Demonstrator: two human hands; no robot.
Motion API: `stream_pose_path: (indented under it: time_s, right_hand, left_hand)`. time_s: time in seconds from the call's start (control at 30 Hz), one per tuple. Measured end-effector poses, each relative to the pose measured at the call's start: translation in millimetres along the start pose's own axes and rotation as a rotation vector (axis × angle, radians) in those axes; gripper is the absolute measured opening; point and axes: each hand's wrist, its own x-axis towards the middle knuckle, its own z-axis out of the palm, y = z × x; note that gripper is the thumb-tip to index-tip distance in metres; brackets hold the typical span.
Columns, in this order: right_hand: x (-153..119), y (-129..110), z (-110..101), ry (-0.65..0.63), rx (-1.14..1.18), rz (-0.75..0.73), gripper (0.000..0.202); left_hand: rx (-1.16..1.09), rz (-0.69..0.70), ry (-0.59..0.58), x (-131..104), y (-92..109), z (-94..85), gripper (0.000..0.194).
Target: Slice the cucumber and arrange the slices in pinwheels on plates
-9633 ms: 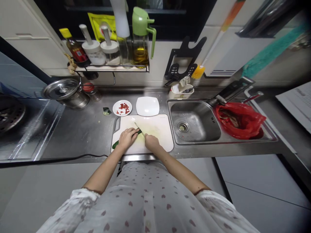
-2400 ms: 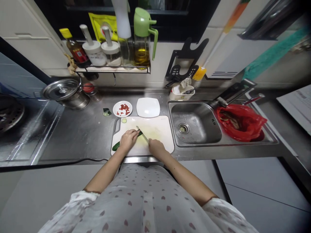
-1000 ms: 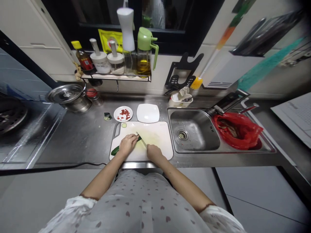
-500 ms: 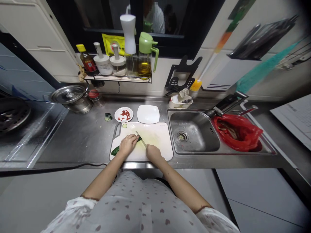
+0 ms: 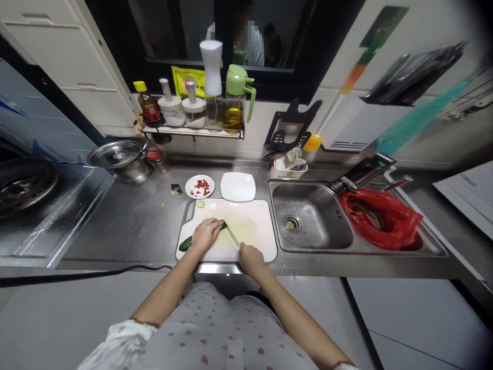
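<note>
My left hand is closed over a dark green cucumber, which lies slantwise on the white cutting board. Both ends of the cucumber show past the hand; its middle is covered. In my right hand is a knife, gripped by the handle, its blade pointing up and left to the cucumber's right end. Whether the edge touches the cucumber I cannot tell. A pale cucumber slice rests near the board's upper left corner.
Behind the board stand a plate of red chopped bits and a white plate. Green scraps lie left of them. A sink with a red plastic bag is on the right, a lidded pot at the left.
The knife has tipped lower and moved slightly right, its tip now by the cucumber's end. My right hand has drawn a little toward me. The whole view has shifted slightly downward.
</note>
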Motion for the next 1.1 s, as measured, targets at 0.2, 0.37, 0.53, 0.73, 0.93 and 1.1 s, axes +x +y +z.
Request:
stream_pose_path:
  time_s: [0.2, 0.37, 0.53, 0.73, 0.93, 1.1]
  right_hand:
    - [0.6, -0.1, 1.5, 0.025, -0.009, -0.017, 0.028]
    - [13.1, -9.4, -9.2, 0.022, -0.004, -0.032, 0.028]
    - [29.4, -22.0, -20.5, 0.032, 0.004, -0.041, 0.032]
    - [42.7, -32.9, -27.6, 0.052, 0.022, -0.046, 0.033]
    - [42.4, -35.4, -29.7, 0.046, 0.028, -0.052, 0.034]
    - [33.8, -31.7, -27.7, 0.033, 0.031, -0.032, 0.033]
  left_hand:
    - [-0.019, -0.007, 0.001, 1.2, 0.1, 0.2, 0.026]
    - [-0.034, -0.014, -0.009, 2.1, 1.1, -2.7, 0.026]
    - [-0.014, -0.015, -0.003, 0.9, 1.2, -3.7, 0.026]
    - [-0.017, -0.012, 0.000, 1.2, -1.3, -1.3, 0.026]
    - [-0.026, -0.006, 0.003, 1.0, 0.8, -3.2, 0.025]
    - [-0.037, -0.016, -0.004, 0.6, 3.8, -6.1, 0.025]
